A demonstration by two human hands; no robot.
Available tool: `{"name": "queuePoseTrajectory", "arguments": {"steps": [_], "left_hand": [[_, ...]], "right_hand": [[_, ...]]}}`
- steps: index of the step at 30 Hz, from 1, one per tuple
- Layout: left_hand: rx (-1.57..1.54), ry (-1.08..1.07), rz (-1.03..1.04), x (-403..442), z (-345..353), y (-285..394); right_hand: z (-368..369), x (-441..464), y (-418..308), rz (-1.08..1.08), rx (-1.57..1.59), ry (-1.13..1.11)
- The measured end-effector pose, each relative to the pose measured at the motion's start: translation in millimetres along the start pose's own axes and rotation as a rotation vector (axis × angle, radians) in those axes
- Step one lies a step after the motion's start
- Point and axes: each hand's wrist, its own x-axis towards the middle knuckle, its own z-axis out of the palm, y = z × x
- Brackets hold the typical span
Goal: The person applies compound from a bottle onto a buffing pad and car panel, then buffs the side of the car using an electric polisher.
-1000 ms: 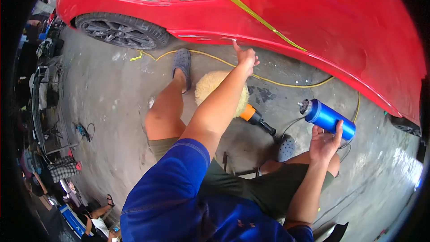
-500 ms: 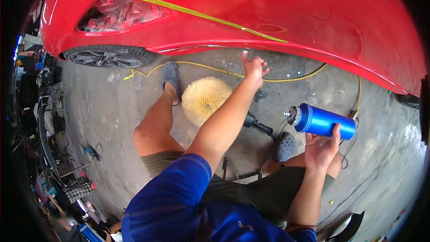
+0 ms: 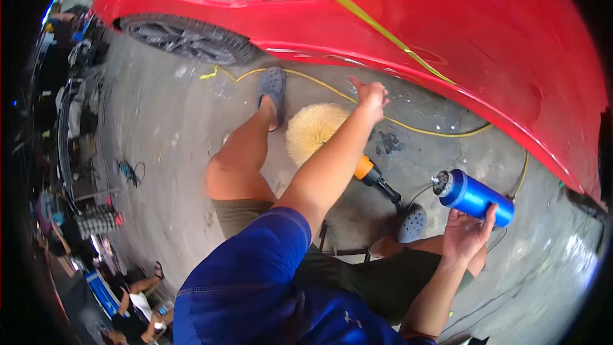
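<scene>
My left hand (image 3: 371, 97) is stretched out near the lower edge of the red car (image 3: 498, 38), with one digit extended and the other fingers loosely bent; nothing shows in it. My right hand (image 3: 468, 235), palm up, holds a blue cylinder (image 3: 480, 198) with a metal fitting at its left end. Partly behind my left forearm lies a polisher (image 3: 371, 172) with an orange and black body and a round, cream, fluffy pad (image 3: 313, 129).
A yellow cord (image 3: 440, 133) runs over the concrete floor (image 3: 166, 153) below the car. Yellow tape (image 3: 357, 9) crosses the red panel. The car's wheel (image 3: 188, 38) is at upper left. People and clutter line the far left.
The view has shifted and tilted. My left hand was at the car's lower edge one second ago and now hangs a little away from it. My right hand still holds the blue cylinder.
</scene>
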Motion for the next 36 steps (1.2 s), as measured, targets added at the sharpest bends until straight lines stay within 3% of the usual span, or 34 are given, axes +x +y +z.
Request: {"name": "queuePoseTrajectory", "arguments": {"steps": [4, 5, 8, 10, 12, 14, 16, 18, 22, 25, 30, 36], "left_hand": [[-0.031, 0.001, 0.102, 51.1, -42.1, 29.1], [0.017, -0.101, 0.124, 57.3, -45.0, 35.7], [0.101, -0.148, 0.065, 66.4, -52.9, 31.9], [0.097, 0.140, 0.226, 121.8, -66.1, 9.5], [0.158, 0.201, 0.301, 125.0, -74.5, 13.2], [0.284, 0.027, 0.301, 76.4, -79.0, 48.4], [0.313, 0.083, 0.476, 93.2, -86.8, 43.6], [0.332, 0.081, 0.516, 95.9, -89.2, 45.4], [0.290, -0.124, 0.260, 41.0, -98.3, 48.4], [0.241, -0.275, 0.091, -73.4, -102.6, 44.0], [0.338, -0.413, 0.012, -201.1, -123.8, 22.4], [0.294, -0.433, 0.081, -263.1, -140.1, 15.2]], "right_hand": [[9.5, 0.8, 7.5, 0.001, -0.056, 0.032], [14.6, 0.6, 10.7, -0.002, -0.071, 0.038], [16.4, 4.7, 15.3, 0.003, -0.092, 0.035], [18.4, 6.2, 18.8, 0.015, -0.100, -0.003], [20.8, 7.0, 22.7, 0.023, -0.114, -0.013], [23.9, 7.0, 26.3, 0.022, -0.127, 0.001], [19.1, 10.5, 27.3, 0.040, -0.135, -0.026], [18.2, 11.5, 30.6, 0.051, -0.125, -0.047], [16.5, 15.8, 34.6, 0.077, -0.153, -0.089], [33.2, 6.8, 42.4, -0.125, -0.252, -0.063], [21.8, 5.1, 45.5, -0.588, -0.686, -0.269], [39.2, -43.4, 44.3, -0.580, -0.650, -0.426]]}}
